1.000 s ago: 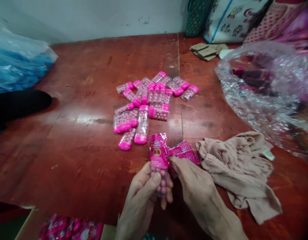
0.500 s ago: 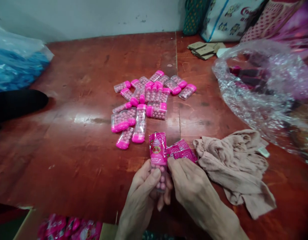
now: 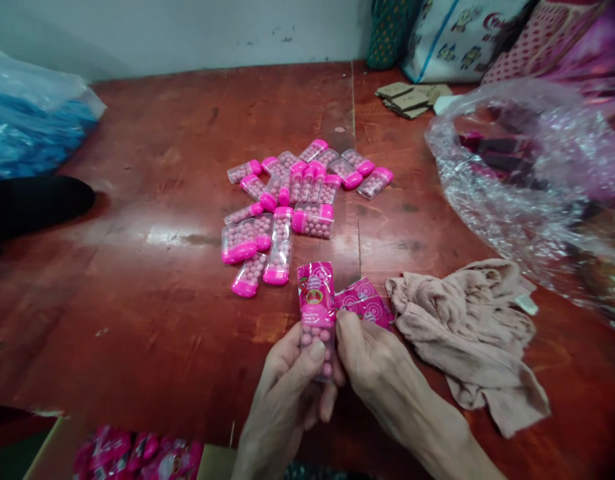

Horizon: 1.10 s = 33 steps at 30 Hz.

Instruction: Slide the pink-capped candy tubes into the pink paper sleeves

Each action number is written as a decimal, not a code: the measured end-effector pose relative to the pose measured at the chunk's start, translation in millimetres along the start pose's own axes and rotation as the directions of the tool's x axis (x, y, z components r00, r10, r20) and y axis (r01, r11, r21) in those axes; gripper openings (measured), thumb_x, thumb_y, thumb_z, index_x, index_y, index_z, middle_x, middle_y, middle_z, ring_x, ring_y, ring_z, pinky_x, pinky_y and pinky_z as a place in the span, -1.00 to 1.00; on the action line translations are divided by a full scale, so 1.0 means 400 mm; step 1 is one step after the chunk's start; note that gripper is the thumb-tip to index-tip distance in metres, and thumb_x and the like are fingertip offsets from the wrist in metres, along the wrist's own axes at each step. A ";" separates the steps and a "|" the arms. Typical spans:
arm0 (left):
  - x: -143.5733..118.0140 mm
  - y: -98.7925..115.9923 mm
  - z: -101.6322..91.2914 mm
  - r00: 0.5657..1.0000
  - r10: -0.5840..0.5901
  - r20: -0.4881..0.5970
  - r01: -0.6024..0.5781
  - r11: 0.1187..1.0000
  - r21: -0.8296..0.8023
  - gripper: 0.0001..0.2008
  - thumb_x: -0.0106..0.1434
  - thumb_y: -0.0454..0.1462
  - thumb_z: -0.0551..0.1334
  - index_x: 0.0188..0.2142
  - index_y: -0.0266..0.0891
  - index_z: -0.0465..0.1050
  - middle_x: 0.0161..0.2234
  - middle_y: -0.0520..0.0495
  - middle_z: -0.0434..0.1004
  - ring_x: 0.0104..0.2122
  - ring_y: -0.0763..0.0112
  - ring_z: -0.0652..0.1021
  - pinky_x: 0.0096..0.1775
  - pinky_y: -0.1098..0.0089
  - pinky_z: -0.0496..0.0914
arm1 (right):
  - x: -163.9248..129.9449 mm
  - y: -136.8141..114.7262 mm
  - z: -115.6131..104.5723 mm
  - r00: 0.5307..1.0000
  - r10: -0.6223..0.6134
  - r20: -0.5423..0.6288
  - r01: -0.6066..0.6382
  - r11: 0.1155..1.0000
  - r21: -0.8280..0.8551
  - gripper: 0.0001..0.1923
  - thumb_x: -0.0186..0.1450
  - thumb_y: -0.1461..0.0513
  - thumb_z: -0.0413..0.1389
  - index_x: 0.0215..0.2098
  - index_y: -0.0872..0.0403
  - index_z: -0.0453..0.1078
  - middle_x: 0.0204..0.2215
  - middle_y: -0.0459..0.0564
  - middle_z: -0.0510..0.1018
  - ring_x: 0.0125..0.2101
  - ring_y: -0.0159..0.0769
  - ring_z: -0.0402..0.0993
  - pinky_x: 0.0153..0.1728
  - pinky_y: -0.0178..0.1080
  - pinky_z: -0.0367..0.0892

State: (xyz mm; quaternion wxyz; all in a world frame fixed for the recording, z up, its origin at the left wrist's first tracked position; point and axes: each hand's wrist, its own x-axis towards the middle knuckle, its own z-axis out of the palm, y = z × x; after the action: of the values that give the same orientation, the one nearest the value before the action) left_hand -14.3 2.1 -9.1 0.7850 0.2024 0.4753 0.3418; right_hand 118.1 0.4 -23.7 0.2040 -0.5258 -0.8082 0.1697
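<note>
The person's left hand (image 3: 287,387) has its grip clamped on a small clear box of pink candy balls (image 3: 317,333), held upright just above the near edge of the bench (image 3: 137,220). A pink printed sleeve (image 3: 315,293) covers the top part of the box, while the lower part, full of candy, shows bare between the fingers. The right hand (image 3: 382,380) is pressed in from the side, its fingertips pinching together at the sleeve's lower edge. To me this looks like the wrapping step, with the sleeve only partly over the box. The next move, I would judge, calls for a steady hold from the left hand while the right works the thin film along the box without tearing or skewing it.

Just behind the right hand lie a few loose pink sleeves (image 3: 364,303), touching a crumpled beige cloth (image 3: 467,333) beside them. Farther back on the bench sits a pile of bare candy boxes (image 3: 297,200) with pink caps, well apart from the hands. A big clear plastic bag (image 3: 527,173) fills the right side, a blue bag (image 3: 32,127) the left, and a carton (image 3: 137,457) of pink packs shows at the near edge. Nothing stands between the hands and the pile; only the cloth crowds the spare sleeves.
</note>
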 end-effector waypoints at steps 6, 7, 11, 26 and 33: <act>-0.007 -0.012 0.008 0.998 0.044 -0.038 -0.044 0.999 -0.020 -0.84 0.27 -0.26 0.09 -0.42 -0.27 0.33 -0.59 0.11 0.32 -0.75 0.71 0.20 -0.72 0.59 -0.02 | 0.001 0.001 0.002 0.999 -0.045 -0.016 0.043 0.995 -0.090 -0.78 0.25 0.47 -0.22 -0.39 0.08 0.13 -0.57 -0.03 0.40 -0.59 -0.25 0.38 -0.59 -0.26 0.30; -0.007 -0.012 0.010 0.998 0.042 -0.044 -0.044 0.999 -0.023 -0.84 0.26 -0.27 0.09 -0.43 -0.27 0.33 -0.60 0.11 0.31 -0.76 0.71 0.21 -0.72 0.59 -0.03 | 0.002 0.002 0.005 0.998 -0.059 -0.031 0.056 0.993 -0.107 -0.78 0.24 0.47 -0.22 -0.39 0.09 0.13 -0.58 -0.03 0.40 -0.59 -0.25 0.37 -0.59 -0.26 0.30; -0.005 -0.010 0.012 0.996 0.046 -0.073 -0.048 0.998 -0.027 -0.82 0.25 -0.29 0.09 -0.46 -0.30 0.32 -0.61 0.11 0.28 -0.77 0.72 0.21 -0.73 0.58 -0.11 | 0.001 0.008 0.018 0.994 -0.095 -0.060 0.087 0.988 -0.127 -0.78 0.25 0.47 -0.22 -0.38 0.10 0.14 -0.57 0.00 0.41 -0.60 -0.23 0.36 -0.60 -0.25 0.29; -0.005 -0.009 0.020 0.995 0.041 -0.096 -0.049 0.995 -0.091 -0.78 0.25 -0.29 0.10 -0.52 -0.31 0.31 -0.63 0.06 0.33 -0.75 0.71 0.17 -0.71 0.63 0.03 | -0.001 0.012 0.031 0.977 -0.119 -0.179 0.103 0.990 -0.095 -0.73 0.30 0.42 -0.22 -0.42 0.15 0.25 -0.59 0.02 0.37 -0.57 -0.26 0.31 -0.56 -0.26 0.26; 0.000 -0.006 0.006 0.957 0.214 -0.198 -0.205 0.977 0.064 -0.87 0.20 -0.30 0.17 -0.46 -0.29 0.33 -0.59 0.09 0.34 -0.71 0.69 0.22 -0.68 0.61 0.06 | -0.007 0.004 0.037 0.947 -0.112 -0.301 0.117 0.993 -0.002 -0.66 0.35 0.39 -0.27 -0.41 0.10 0.27 -0.60 -0.05 0.38 -0.57 -0.31 0.31 -0.49 -0.29 0.26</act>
State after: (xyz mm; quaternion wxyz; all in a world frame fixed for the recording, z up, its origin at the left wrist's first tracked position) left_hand -11.4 0.4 -9.4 0.6870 0.2324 0.5363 0.4317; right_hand 113.0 -2.6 -37.8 0.3381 -0.4959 -0.7956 0.0821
